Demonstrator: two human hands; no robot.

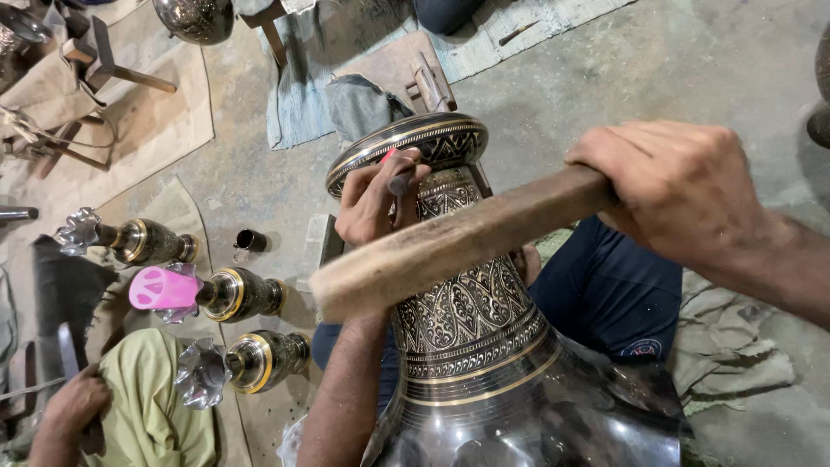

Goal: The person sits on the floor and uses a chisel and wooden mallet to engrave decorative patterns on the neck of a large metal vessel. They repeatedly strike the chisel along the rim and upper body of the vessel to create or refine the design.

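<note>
Scene: From the head camera I look down on a tall engraved brass vase (471,320) lying across my lap above the concrete floor (692,78), dark metal cut with pale scrollwork and gold bands.
Left hand: My left hand (373,201) is curled tight around a slim chisel (399,177), its tip set just under the flared rim; the exact point of contact is hidden by my fingers, so I can only say it seems to rest on the neck's pattern.
Right hand: My right hand (670,186) is clenched in a full fist on the end of a thick wooden mallet (450,246), which crosses over the vase's neck.
Vase axis: Its long axis runs from the broad polished belly at the bottom edge up and away from me, mouth pointing toward the top of the view.
Doing it well: I judge that short, light taps, with the chisel kept steady on the line and the vase braced by the knees, would serve best.
Nearby: Three smaller brass stands (233,294) lie at left, beside a neighbour's hand (76,402).
</note>
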